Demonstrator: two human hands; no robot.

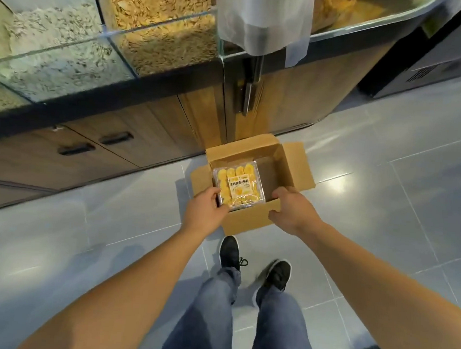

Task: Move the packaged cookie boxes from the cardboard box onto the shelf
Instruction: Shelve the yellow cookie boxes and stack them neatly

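The biggest risk from here is the cookie package (238,186) slipping or tilting as it comes up, since only the left hand (205,209) grips it, fingers curled over its near left corner; a smooth clear lid held by 1 corner could twist out and drop back into the cardboard box (250,221). A second risk is the box itself shifting on the tiled floor (383,216), or its near wall buckling, because the right hand (292,209) pinches that front wall, thumb outside and fingers hooked over the edge; pulling there could drag the box along. The upright flaps may also catch the package on its way out. As for containers, the box sits open on the floor just in front of a wooden cabinet (157,121), with 1 package of yellow cookies visible in its left part and the right part showing bare cardboard; whether more lie underneath cannot be told. Above the cabinet, glass bins (162,35) hold loose pale and golden snacks, and no shelf space for the package shows clearly
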